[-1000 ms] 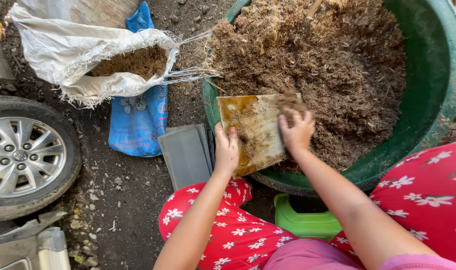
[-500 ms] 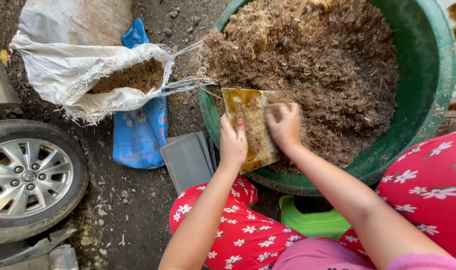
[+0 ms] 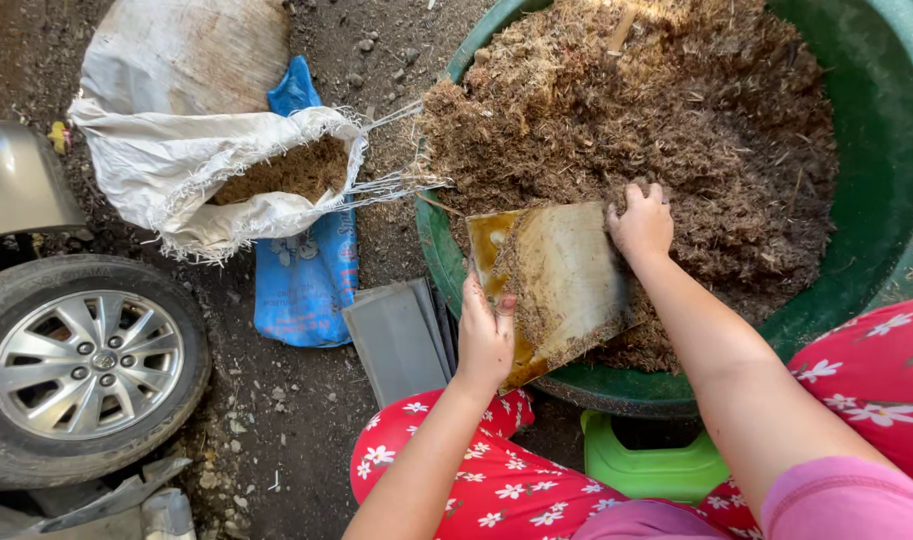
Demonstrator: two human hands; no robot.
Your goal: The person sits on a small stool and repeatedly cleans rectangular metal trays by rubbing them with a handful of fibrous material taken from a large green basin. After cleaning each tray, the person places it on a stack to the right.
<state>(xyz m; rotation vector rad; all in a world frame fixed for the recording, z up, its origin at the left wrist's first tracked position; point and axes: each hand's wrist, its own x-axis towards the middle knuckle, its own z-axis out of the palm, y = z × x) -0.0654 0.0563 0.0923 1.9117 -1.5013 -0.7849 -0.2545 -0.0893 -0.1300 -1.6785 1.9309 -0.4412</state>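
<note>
Right hand [image 3: 641, 222] shifted into mulch [image 3: 697, 120], fingers curled, left hand [image 3: 485, 335] grip clasping board [image 3: 562, 275]

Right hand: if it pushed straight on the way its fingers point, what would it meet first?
The right hand already touches the brown fibrous mix heaped in the green tub; going on would probably just drive it deeper into that pile.

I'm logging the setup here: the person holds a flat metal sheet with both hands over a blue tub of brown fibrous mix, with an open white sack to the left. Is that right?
Not quite: the tub is green, not blue, as the head view shows. The rest holds: the left hand and the right hand grip the flat metal sheet over the brown fibrous mix, and the open white sack lies to the left.
</note>
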